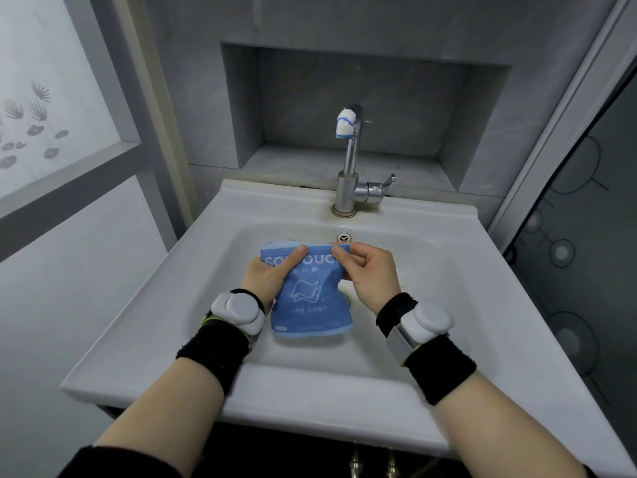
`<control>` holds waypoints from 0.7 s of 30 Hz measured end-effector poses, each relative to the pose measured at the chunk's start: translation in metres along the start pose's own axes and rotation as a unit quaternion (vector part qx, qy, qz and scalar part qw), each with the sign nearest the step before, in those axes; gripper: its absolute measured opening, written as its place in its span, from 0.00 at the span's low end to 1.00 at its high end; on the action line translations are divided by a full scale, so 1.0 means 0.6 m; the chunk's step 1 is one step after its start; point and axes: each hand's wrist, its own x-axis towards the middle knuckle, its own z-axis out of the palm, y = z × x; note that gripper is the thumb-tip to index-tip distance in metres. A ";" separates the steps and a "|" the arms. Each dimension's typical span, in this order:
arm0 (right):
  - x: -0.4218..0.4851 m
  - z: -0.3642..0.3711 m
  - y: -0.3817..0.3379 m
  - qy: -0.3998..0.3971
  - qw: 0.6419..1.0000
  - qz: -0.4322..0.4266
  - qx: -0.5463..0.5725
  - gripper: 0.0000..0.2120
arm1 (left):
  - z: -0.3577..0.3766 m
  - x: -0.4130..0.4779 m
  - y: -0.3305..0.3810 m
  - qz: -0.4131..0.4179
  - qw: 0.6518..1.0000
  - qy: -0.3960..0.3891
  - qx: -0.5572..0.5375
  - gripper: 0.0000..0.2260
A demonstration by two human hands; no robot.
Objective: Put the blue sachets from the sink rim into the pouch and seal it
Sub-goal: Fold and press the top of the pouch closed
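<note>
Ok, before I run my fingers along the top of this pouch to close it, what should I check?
1. Sink rim free of sachets: ok, none visible.
2. Left hand holds pouch top: ok.
3. Right hand pinches the top edge: ok.
4. Sachets inside pouch: cannot tell, it is opaque.
5. Pouch top fully closed: cannot tell.
6. Tap not running: ok.

We see a chrome tap (350, 174) with a white-and-blue filter (345, 125) on its spout, standing before a grey niche (362, 98). A frosted window (51, 98) is on our left.
</note>
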 end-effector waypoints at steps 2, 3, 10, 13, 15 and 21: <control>0.000 0.001 -0.001 0.005 1.000 0.002 0.003 0.04 | 0.000 0.000 0.000 0.005 1.000 -0.002 0.001 0.19; 0.000 0.001 -0.001 0.012 1.000 0.004 0.006 0.04 | 0.000 -0.001 0.000 0.007 1.000 -0.005 -0.003 0.19; 0.009 -0.011 0.000 0.058 0.998 0.021 -0.006 0.06 | 0.007 -0.004 0.001 0.019 0.997 -0.061 -0.035 0.24; 0.012 -0.018 0.001 0.061 0.997 0.012 -0.037 0.05 | 0.007 -0.001 -0.002 0.026 0.998 -0.052 -0.007 0.21; 0.013 -0.020 0.000 0.059 0.997 0.004 -0.059 0.04 | 0.004 0.003 -0.004 0.039 0.998 -0.040 0.027 0.16; 0.010 -0.028 0.002 0.022 0.992 -0.009 -0.122 0.02 | 0.008 0.005 -0.013 0.053 0.981 -0.086 0.166 0.05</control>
